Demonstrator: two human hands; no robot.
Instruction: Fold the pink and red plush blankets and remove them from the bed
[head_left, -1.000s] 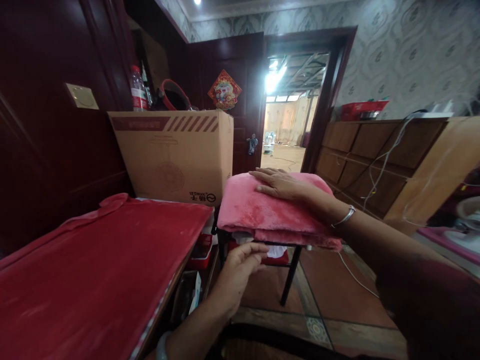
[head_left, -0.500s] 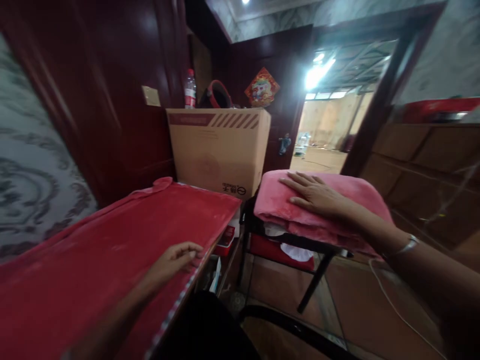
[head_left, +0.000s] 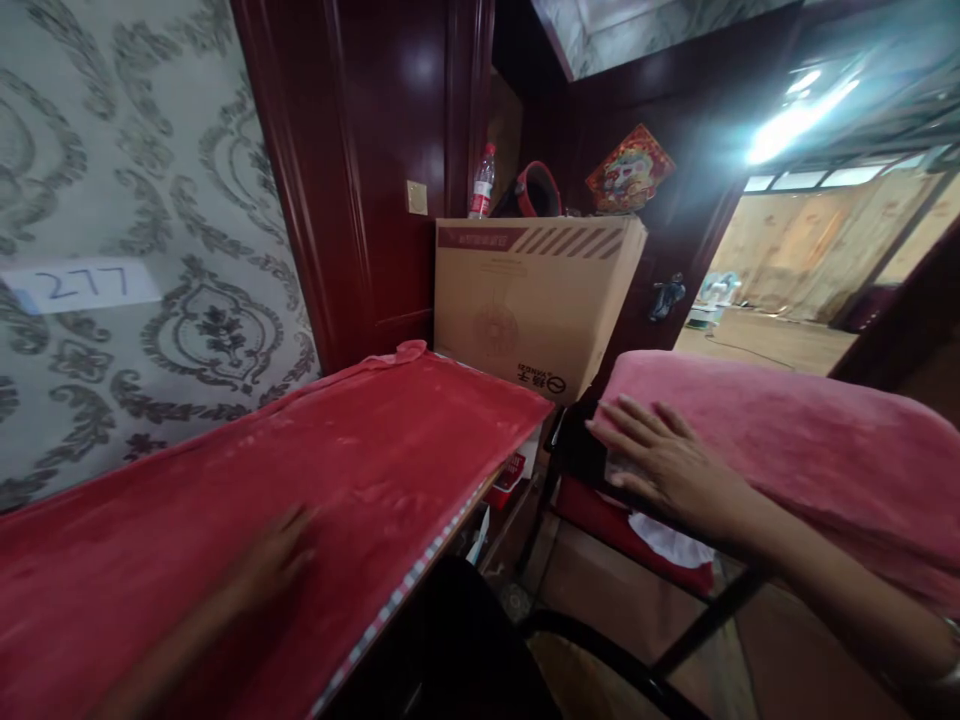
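Resting flat with fingers spread, the right hand [head_left: 667, 465] lies at the near left edge of the pink plush blanket [head_left: 787, 440], which is folded over a black-framed stool [head_left: 675, 640]; the hand grips nothing, its palm merely pressing on the pile. Blurred and seen dimly, the left hand [head_left: 270, 560] lies on the red velvet cloth [head_left: 337, 470] that covers the table, near the striped front edge of that cloth; its fingers seem loosely extended, though the blur prevents telling whether they pinch the fabric. Behind the table's far right corner stands a cardboard box [head_left: 532, 305], carrying a plastic bottle [head_left: 482, 185] and a red-rimmed round object [head_left: 536, 190] on its top. A white cloth [head_left: 667, 540] hangs beneath the blanket, over a red item on the stool's lower shelf. Left of the table, patterned wallpaper carries a label reading 277 [head_left: 79, 285]. Risk, as judged: the blanket overhangs the stool on the near side, so a sideways push from the flat right hand could slide it off the frame; likewise, dragging the left hand could ruck the velvet cloth toward the table's front edge.
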